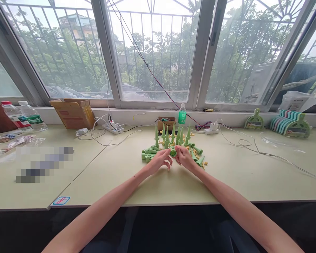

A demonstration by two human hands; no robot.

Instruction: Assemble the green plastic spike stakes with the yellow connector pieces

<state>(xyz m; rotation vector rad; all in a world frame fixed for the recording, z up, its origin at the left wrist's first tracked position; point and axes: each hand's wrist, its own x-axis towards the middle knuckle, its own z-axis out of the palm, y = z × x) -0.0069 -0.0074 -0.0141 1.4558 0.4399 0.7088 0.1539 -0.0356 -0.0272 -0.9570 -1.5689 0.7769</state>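
Both hands meet near the middle of the table at a green plastic plant watering spike (173,153), its round open end turned towards me. My left hand (159,162) grips the spike's left side between thumb and index finger, the other fingers loosely curled. From the other side my right hand (184,157) pinches it with closed fingers. Just behind the hands, several green spikes (157,137) stand upright with their points up. More green spikes (150,151) lie in a pile left of the hands, and others (197,150) lie on the right among small yellow valve pieces (205,163).
Behind the spikes are a small cardboard box (162,123) and a green-labelled bottle (182,114). Power strips (113,127) and white cables (249,144) lie across the table. A larger carton (75,114) stands left; small dustpans (289,124) stand right.
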